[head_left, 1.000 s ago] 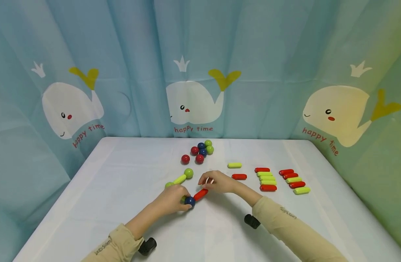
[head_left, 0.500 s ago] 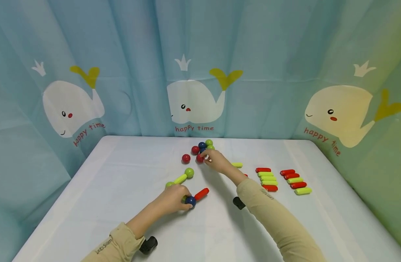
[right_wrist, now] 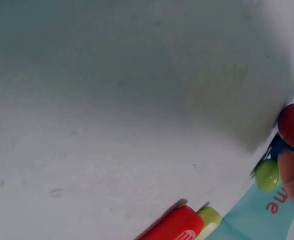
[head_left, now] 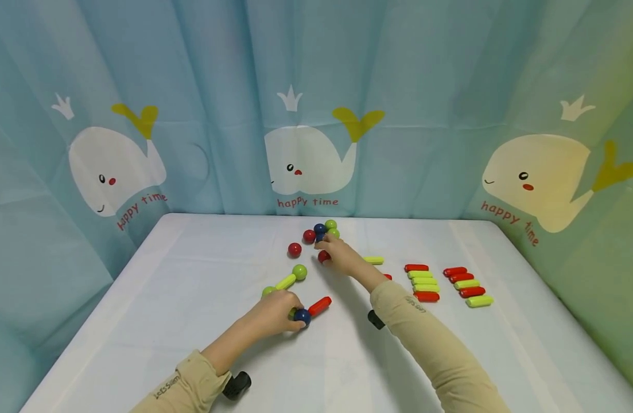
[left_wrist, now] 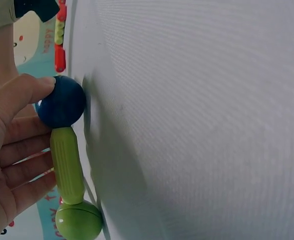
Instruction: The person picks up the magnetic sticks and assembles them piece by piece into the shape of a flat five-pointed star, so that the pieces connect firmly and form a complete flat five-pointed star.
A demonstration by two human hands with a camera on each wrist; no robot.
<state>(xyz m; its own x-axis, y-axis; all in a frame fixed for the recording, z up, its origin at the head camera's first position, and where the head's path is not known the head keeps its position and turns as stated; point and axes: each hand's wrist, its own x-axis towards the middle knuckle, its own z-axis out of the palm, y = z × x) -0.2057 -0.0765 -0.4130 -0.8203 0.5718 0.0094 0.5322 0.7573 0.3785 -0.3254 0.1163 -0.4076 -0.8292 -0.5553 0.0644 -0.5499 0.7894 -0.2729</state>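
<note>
My left hand (head_left: pixel 277 314) pinches a blue ball (left_wrist: pixel 67 105) between thumb and fingers, low over the white table. A ribbed light-green rod (left_wrist: pixel 67 165) joins that ball to a green ball (left_wrist: pixel 78 221). In the head view, a red rod (head_left: pixel 320 306) points away from the blue ball, and another green rod (head_left: pixel 286 281) leads to a far green ball (head_left: pixel 299 272). At the back, my right hand (head_left: pixel 342 256) has its fingers curled round a red ball (head_left: pixel 323 256), which also shows at the right edge of the right wrist view.
Two more red balls (head_left: pixel 294 249) lie near the right hand, beside a cluster of blue and green balls (head_left: pixel 330 225). Right of centre, red and light-green rods lie in two columns, with a green rod (head_left: pixel 374 260) nearer the hand. A whale-print curtain (head_left: pixel 218 115) hangs behind the table.
My right hand has gone from the red rod's end to the back balls and taken a red ball, shifting it slightly right and nearer. The left hand keeps its hold on the blue ball.
</note>
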